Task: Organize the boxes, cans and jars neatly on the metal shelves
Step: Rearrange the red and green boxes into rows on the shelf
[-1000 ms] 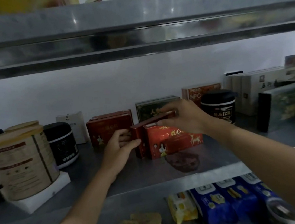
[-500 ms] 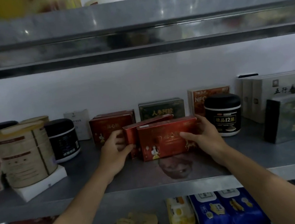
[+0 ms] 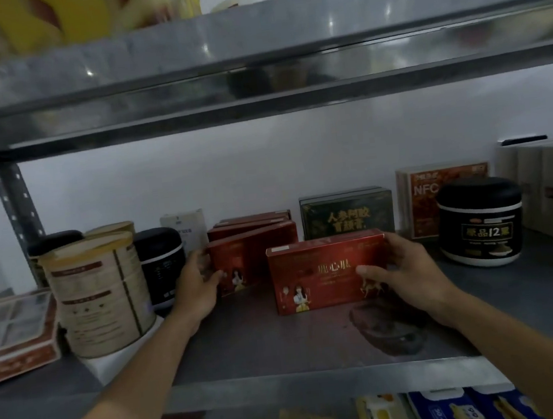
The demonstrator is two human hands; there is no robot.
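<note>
The right hand (image 3: 410,273) grips the front red box (image 3: 323,273) by its right end, mid-shelf (image 3: 266,344). The left hand (image 3: 198,287) holds the rear red box (image 3: 252,253) behind it.

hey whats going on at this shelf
A person is tidying boxes on the metal shelf. Their right hand grips the right end of the front red box, which stands upright on the shelf. Their left hand holds the left end of the angled red box, set in front of more red boxes at the back. A tan can and a black jar stand to either side.
</note>
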